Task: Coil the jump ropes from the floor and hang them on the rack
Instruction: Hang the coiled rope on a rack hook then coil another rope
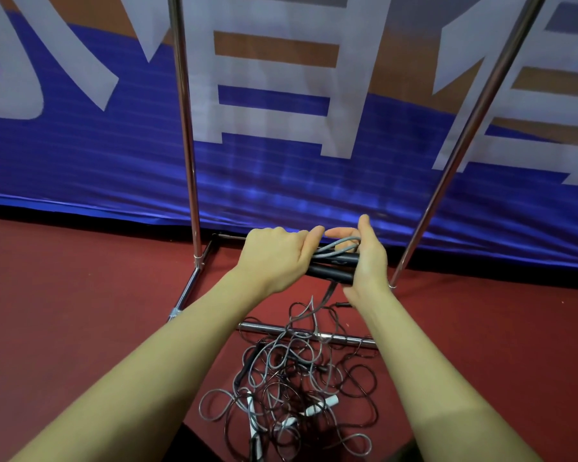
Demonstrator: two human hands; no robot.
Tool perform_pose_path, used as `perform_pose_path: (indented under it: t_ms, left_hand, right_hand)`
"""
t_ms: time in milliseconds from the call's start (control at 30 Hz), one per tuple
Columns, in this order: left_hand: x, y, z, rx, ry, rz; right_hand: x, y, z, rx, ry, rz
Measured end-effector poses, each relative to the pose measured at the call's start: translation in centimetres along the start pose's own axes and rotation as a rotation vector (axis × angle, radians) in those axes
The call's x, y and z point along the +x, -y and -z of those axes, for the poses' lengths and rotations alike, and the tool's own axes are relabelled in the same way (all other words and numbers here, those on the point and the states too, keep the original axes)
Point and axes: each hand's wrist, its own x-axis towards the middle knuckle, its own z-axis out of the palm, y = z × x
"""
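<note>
Black jump-rope handles (334, 270), two side by side, held level above the floor | left hand (276, 261) clenched round their left ends | right hand (367, 258) cupping the right ends, grey cord (342, 245) looped between thumb and fingers | more ropes (294, 378) tangled on red floor (80, 311) across chrome rack (189, 135) base bar | blue banner (97, 161) behind

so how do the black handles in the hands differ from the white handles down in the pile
The black handles are lifted off the floor, side by side, gripped by the left hand and right hand. The white handles lie loose on the red floor, spread apart and pointing different ways in the tangled ropes. Both have thin cords attached.
</note>
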Motion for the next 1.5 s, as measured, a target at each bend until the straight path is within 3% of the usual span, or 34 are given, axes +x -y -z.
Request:
perform_pose_path:
  t_ms: [300,433,600,833,1300,1433,1500]
  left_hand:
    - [0.4,0.0,-0.5,-0.033,0.066,0.08]
    - [1.1,0.5,0.6,-0.172,-0.011,0.231]
    - [1.4,2.1,1.3,-0.346,-0.127,0.497]
    - [1.4,4.4,0.2,-0.309,-0.1,0.675]
    - [0.5,3.6,-1.3,0.065,0.034,0.353]
    - [0.1,2.7,-0.8,0.086,0.042,0.198]
    - [0.0,2.3,-0.4,0.049,0.027,0.091]
  right_hand:
    - [0.1,1.1,0.2,-0.017,-0.072,0.061]
    - [-0.2,1.9,0.0,0.026,0.021,0.096]
    - [-0.5,1.2,0.2,-0.168,0.282,0.178]
    - [-1.7,2.6,1.4,-0.35,0.396,0.286]
    - [-1.8,2.8,0.6,-0.595,0.224,0.587]
    - [-1.1,2.8,1.1,-0.658,0.098,0.794]
    - [-0.9,2.9,1.2,-0.65,0.057,0.792]
